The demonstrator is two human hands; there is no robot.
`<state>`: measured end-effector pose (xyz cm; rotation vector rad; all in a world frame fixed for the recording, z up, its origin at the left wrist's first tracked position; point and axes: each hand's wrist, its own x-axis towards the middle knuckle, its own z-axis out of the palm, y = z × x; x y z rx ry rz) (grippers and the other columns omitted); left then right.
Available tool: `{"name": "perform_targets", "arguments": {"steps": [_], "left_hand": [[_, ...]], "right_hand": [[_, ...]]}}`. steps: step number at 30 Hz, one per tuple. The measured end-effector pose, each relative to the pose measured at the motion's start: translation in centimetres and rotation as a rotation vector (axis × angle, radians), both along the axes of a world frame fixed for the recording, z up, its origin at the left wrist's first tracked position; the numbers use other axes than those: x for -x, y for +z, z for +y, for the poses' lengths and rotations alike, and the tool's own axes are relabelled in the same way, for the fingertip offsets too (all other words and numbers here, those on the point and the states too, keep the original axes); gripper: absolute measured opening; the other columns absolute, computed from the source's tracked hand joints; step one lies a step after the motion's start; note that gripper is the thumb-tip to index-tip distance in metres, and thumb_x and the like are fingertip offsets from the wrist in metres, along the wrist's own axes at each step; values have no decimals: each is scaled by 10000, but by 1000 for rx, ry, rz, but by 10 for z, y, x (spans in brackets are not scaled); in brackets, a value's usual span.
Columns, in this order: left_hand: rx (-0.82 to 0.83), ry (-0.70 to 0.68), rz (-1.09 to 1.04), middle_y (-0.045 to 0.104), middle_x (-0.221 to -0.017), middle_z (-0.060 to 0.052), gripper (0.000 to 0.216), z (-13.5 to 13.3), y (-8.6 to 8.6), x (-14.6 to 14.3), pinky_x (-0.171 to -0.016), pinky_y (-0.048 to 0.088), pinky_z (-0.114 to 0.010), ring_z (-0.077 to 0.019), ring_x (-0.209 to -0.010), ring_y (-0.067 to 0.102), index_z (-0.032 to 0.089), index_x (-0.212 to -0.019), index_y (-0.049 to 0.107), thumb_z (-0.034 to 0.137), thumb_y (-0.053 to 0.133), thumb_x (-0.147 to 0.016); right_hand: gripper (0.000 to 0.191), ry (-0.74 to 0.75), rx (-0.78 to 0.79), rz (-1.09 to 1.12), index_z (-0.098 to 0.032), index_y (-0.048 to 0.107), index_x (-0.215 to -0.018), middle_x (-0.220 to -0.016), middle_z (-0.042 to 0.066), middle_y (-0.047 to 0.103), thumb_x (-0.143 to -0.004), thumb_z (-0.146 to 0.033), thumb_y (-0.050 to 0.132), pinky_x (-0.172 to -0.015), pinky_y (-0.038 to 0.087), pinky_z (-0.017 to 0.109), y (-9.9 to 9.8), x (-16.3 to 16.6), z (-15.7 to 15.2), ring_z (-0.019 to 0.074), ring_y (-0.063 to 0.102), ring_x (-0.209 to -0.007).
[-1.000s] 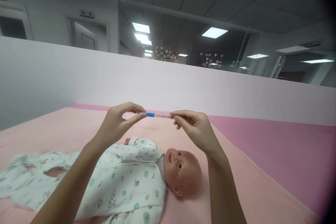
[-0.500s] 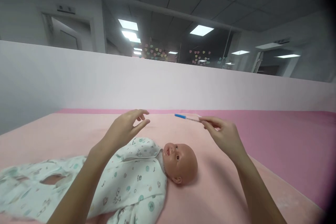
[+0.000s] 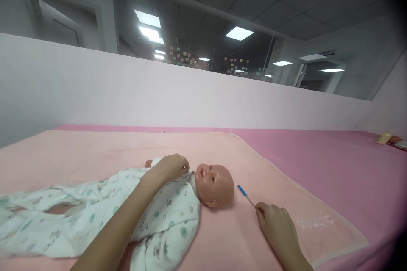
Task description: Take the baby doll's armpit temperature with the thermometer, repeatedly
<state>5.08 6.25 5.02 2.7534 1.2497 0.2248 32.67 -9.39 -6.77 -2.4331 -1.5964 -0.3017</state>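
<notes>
A baby doll's head (image 3: 216, 184) rests face up and turned aside on the pink blanket. Its body is dressed in a white patterned romper (image 3: 174, 211). My left hand (image 3: 173, 167) reaches across the doll's chest, its curled fingers closed at the romper's collar near the chin; the fingertips are partly hidden. To the right of the head, my right hand (image 3: 276, 222) pinches the thin shaft of a thermometer (image 3: 243, 191). The thermometer's blue end points up and left toward the doll's head, apart from it.
The peach blanket (image 3: 203, 146) lies over a darker pink surface (image 3: 311, 156). A low white wall (image 3: 159, 97) runs along the back, with glass above it. Some small yellow and red items (image 3: 386, 137) sit at the far right edge.
My left hand has come down from the air onto the romper's collar. My right hand has lowered with the thermometer to beside the doll's head. The view has shifted a little.
</notes>
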Motion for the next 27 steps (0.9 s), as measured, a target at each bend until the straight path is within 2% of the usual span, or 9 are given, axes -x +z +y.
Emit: {"name": "perform_targets", "arguments": {"steps": [3, 6, 7, 9, 12, 15, 19, 22, 27], "left_hand": [[43, -21, 18, 685, -771, -66, 295, 2, -5, 0, -514, 333, -267, -192, -600, 573, 235, -776, 705, 224, 418, -709], [129, -66, -46, 687, -800, -41, 280, 4, -10, 1, -504, 319, -251, -171, -601, 561, 262, -831, 700, 250, 453, -701], [157, -78, -63, 686, -796, -35, 271, 4, -11, 2, -504, 318, -247, -167, -606, 559, 264, -825, 699, 258, 457, -702], [211, -104, -78, 681, -767, -27, 251, 7, -15, 3, -506, 326, -240, -158, -604, 557, 252, -794, 695, 260, 462, -700], [254, -135, -95, 678, -755, -20, 229, 13, -19, 5, -531, 356, -235, -151, -623, 569, 234, -789, 682, 252, 475, -691], [277, -166, -119, 679, -774, -14, 211, 19, -20, 9, -572, 380, -234, -150, -661, 582, 229, -786, 674, 277, 487, -700], [348, -194, -169, 678, -801, -10, 231, 25, -17, 14, -601, 392, -231, -149, -695, 583, 228, -805, 676, 330, 487, -720], [402, -195, -175, 678, -778, -11, 251, 30, -15, 17, -614, 394, -232, -152, -694, 575, 217, -812, 684, 357, 504, -706], [466, -166, -164, 669, -702, -11, 277, 34, -17, 19, -603, 396, -241, -153, -643, 559, 209, -821, 695, 369, 518, -680]], "right_hand": [[263, 52, -35, -61, -193, 686, -791, -752, 100, 667, -811, -181, 425, -648, 395, 312, 28, 14, 10, 236, 602, -743], [270, 173, -284, -80, -182, 656, -902, -867, 95, 664, -853, -212, 392, -689, 408, 294, 60, 51, 25, 216, 588, -834], [274, 241, -312, -79, -184, 654, -862, -823, 85, 660, -855, -192, 380, -663, 410, 280, 68, 69, 32, 199, 589, -784], [263, 405, -240, -87, -186, 641, -816, -750, 69, 648, -836, -137, 383, -590, 406, 261, 75, 110, 45, 172, 583, -671], [236, 551, -107, -153, -145, 625, -805, -718, 91, 638, -739, -19, 436, -536, 412, 266, 65, 165, 65, 176, 586, -606], [265, 567, -72, -183, -100, 597, -905, -792, 128, 641, -731, 16, 435, -476, 424, 251, 46, 190, 79, 186, 618, -611], [276, 537, -144, -178, -94, 560, -970, -888, 147, 624, -701, -36, 547, -460, 455, 248, 33, 185, 85, 192, 636, -628], [373, 532, -115, -136, -104, 543, -985, -867, 113, 625, -630, -60, 647, -449, 467, 250, 32, 178, 84, 193, 636, -595], [317, 498, -145, -91, -139, 535, -956, -823, 69, 625, -695, 36, 495, -441, 448, 218, 29, 177, 85, 154, 628, -564]]}}
